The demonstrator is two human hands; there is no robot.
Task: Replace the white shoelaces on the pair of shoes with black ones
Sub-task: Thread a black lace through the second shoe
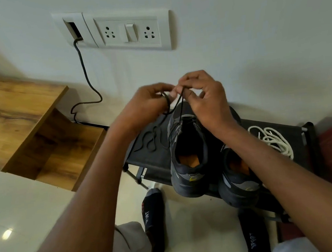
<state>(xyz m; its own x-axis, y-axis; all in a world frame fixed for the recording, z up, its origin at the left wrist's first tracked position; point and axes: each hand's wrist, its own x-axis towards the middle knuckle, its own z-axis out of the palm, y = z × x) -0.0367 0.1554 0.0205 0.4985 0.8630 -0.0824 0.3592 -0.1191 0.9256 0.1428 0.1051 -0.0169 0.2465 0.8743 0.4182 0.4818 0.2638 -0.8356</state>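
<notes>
Socked feet: nearest to us, at 6 o'clock on the pale floor; we stand close so both arms reach the rack without stretching.
Right shoe: at 5 o'clock, heel toward us on the rack's near edge, partly under our right forearm; we cannot tell whether it is laced; we judge it parked there, awaiting its turn.
Left shoe: at the centre, heel toward us, mouth open, so the eyelets face up under our hands.
Shoe rack: dark fabric shelf against the wall, serving as a bench that lifts the pair to working height.
White laces: loose heap at 3 o'clock on the rack, just beside the shoes; already out, set aside clear of the work.
Black lace: two strands rise from the left shoe's tongue to our fingers; a slack tail curls on the rack at 9 o'clock.
Left hand: fingers curled, pinching one strand, drawn up to take slack.
Right hand: close against the left, pinching the other strand; we judge we are evening the ends before threading on.
Socket panel: at 12 o'clock on the wall, a cable hanging from it.
Wooden desk: at 10 o'clock, well apart.
</notes>
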